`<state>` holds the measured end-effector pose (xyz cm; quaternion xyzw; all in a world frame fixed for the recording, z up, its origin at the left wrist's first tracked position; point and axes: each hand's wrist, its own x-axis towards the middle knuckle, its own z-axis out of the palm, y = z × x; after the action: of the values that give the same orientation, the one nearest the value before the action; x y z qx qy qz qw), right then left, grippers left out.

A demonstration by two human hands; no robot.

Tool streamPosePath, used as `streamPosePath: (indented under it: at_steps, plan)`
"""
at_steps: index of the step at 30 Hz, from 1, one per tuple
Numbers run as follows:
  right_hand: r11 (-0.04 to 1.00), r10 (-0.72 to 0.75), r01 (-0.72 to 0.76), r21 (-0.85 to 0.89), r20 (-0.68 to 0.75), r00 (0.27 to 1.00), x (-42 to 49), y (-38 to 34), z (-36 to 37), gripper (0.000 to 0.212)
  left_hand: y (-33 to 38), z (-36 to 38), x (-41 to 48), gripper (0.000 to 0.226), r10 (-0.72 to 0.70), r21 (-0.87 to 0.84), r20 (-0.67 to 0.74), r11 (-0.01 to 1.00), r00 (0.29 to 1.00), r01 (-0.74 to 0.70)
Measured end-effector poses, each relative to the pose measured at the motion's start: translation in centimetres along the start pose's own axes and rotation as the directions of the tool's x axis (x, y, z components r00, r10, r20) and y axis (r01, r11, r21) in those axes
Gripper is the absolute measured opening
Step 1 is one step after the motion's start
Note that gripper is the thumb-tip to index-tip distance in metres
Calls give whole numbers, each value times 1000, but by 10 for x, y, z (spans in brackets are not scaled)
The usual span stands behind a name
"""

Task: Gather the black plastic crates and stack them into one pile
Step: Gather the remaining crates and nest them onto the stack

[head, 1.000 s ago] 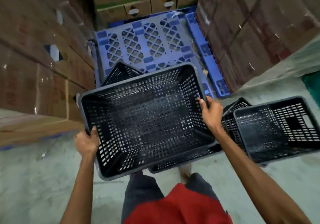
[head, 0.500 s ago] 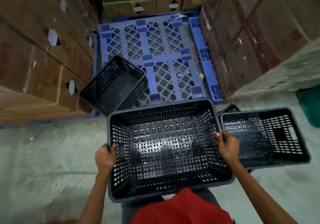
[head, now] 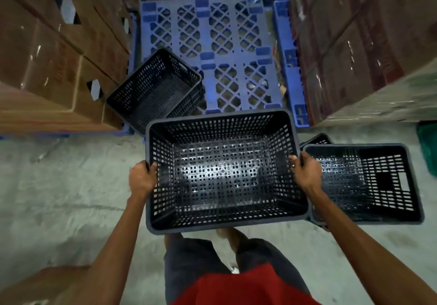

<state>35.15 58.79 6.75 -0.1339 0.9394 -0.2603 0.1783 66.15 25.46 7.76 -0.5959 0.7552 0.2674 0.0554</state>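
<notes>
I hold a black perforated plastic crate [head: 222, 172] level in front of my body, its open side up. My left hand [head: 142, 179] grips its left rim and my right hand [head: 306, 174] grips its right rim. A second black crate [head: 364, 181] sits on the floor just right of it, with the corner of another crate [head: 316, 139] poking out behind it. A third black crate [head: 156, 89] rests tilted at the front left corner of the blue pallet [head: 212, 33].
Tall stacks of cardboard boxes wall the aisle on the left [head: 47, 56] and right [head: 354, 44]. More cartons stand behind the pallet. The floor is grey concrete [head: 59, 186]. A green object [head: 428, 148] shows at the right edge.
The held crate has come off the tilted crate on the pallet and back toward my body, level now. The view has pulled back, uncovering the tilted crate.
</notes>
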Motion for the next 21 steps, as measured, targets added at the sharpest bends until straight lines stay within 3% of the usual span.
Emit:
streamPosePath:
  at_steps: [11, 21]
  plan:
    - [999, -17, 18, -29, 38, 999, 29, -10, 5, 22, 19, -7, 33, 39, -42, -42, 2, 998, 999, 42]
    - [998, -67, 67, -5, 49, 997, 27, -2, 8, 46, 3, 3, 51, 53, -65, -89, -24, 994, 998, 63]
